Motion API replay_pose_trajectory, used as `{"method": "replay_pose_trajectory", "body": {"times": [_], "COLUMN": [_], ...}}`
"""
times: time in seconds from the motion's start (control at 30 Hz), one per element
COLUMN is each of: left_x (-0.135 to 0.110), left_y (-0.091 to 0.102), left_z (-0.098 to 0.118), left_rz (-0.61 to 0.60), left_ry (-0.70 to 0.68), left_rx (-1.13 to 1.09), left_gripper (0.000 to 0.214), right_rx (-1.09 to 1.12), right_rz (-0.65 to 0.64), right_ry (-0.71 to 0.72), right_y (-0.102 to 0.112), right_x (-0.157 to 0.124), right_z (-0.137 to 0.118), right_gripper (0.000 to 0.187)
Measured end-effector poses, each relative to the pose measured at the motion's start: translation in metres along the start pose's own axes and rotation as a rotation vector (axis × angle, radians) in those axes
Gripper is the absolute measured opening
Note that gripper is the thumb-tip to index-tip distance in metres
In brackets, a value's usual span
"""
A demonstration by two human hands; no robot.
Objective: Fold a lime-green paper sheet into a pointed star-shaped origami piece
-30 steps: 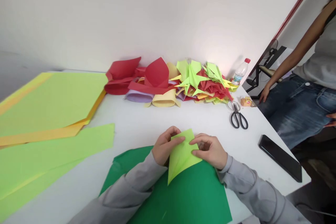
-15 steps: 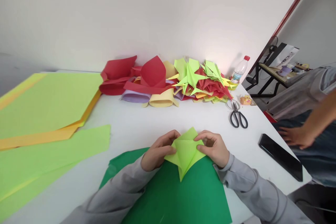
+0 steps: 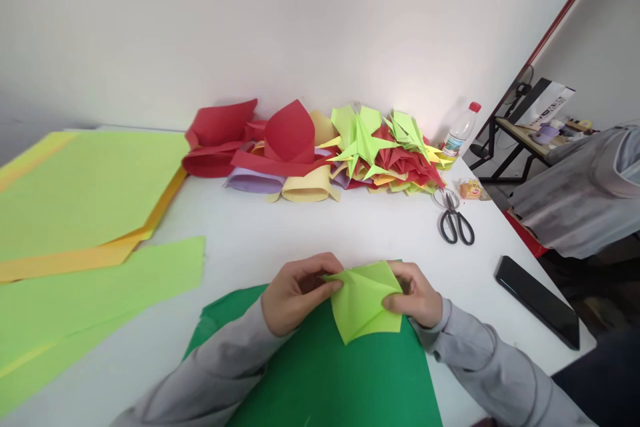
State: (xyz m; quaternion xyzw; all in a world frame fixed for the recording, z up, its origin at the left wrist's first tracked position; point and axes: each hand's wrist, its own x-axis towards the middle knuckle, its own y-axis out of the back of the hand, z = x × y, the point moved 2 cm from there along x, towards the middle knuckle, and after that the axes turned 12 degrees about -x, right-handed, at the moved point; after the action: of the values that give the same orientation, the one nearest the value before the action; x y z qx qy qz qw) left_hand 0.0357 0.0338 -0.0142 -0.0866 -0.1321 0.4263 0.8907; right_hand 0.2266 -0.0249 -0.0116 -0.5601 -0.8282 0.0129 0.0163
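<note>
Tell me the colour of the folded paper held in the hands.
Light yellow-green. The paper shows best in the head view.

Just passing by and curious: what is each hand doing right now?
Left hand: closed, pinching the left corner of the folded light green paper.
Right hand: closed, pinching its right corner.

The folded paper [image 3: 364,303] sits between the left hand [image 3: 293,293] and right hand [image 3: 417,293], over a big sheet [image 3: 340,380] on the table [image 3: 280,227]. Behind lies a pile of paper shapes [image 3: 325,153]. Scissors [image 3: 454,220] and a phone [image 3: 537,301] lie to the right.
</note>
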Motion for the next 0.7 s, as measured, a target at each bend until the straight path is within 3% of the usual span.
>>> {"method": "replay_pose_trajectory", "body": {"times": [0.2,0.4,0.57,0.7], "left_x": [0.0,0.002,-0.001,-0.003], "left_y": [0.001,0.014,0.012,0.005], "left_z": [0.004,-0.013,-0.012,-0.001], "left_rz": [0.019,0.134,0.289,0.429], "left_ry": [0.029,0.107,0.163,0.214], "left_rx": [-0.056,-0.177,-0.285,-0.315], "left_gripper": [0.02,0.027,0.026,0.027], "right_rx": [0.078,0.297,0.134,0.092], "right_rz": [0.091,0.204,0.185,0.257], "right_ry": [-0.087,-0.057,-0.085,-0.176], "right_y": [0.002,0.002,0.008,0.013], "right_x": [-0.001,0.005,0.005,0.006], "right_z": [0.003,0.006,0.011,0.015], "right_gripper": [0.026,0.029,0.023,0.027]}}
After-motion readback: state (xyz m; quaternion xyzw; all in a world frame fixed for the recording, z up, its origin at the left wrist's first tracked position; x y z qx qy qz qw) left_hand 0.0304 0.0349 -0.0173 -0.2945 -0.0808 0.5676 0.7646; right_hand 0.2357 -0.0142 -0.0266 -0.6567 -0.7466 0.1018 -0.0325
